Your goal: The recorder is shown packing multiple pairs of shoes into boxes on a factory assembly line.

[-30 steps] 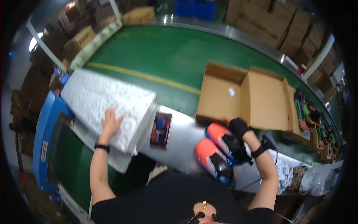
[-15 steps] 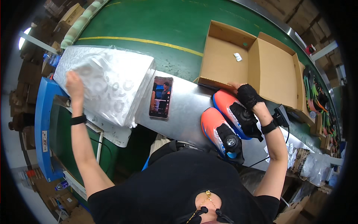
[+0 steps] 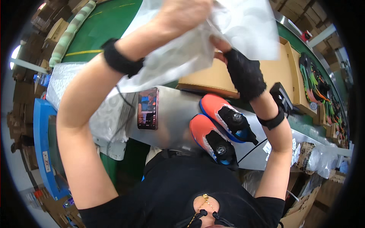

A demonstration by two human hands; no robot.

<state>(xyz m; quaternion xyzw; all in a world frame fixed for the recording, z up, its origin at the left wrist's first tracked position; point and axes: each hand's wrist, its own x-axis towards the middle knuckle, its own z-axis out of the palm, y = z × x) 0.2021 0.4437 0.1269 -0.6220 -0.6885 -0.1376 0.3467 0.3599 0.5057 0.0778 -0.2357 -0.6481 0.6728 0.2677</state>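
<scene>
A large white sheet of patterned wrapping paper (image 3: 249, 28), blurred by motion, is raised over the table and partly covers the open cardboard shoe box (image 3: 205, 78). Up at the top edge, my left hand (image 3: 184, 15) is closed on the sheet. My right hand (image 3: 243, 72), in a black fingerless glove, has its fingers at the sheet's edge, above the box, and seems to pinch it. Below it, one orange sports shoe (image 3: 215, 104) and its mate (image 3: 199, 125), with black uppers and blue soles, lie side by side on the metal table.
A stack of the same paper (image 3: 112, 121) is at the left. Beside it lies a lit phone (image 3: 147, 108). A blue-framed piece (image 3: 45, 152) stands at the far left. Several colourful insoles (image 3: 313, 83) are at the far right. A dark cable runs near the shoes.
My left hand has moved from the stack up and right, lifting a sheet off it. My right hand has left the box's near edge and risen to the sheet. The view has shifted slightly.
</scene>
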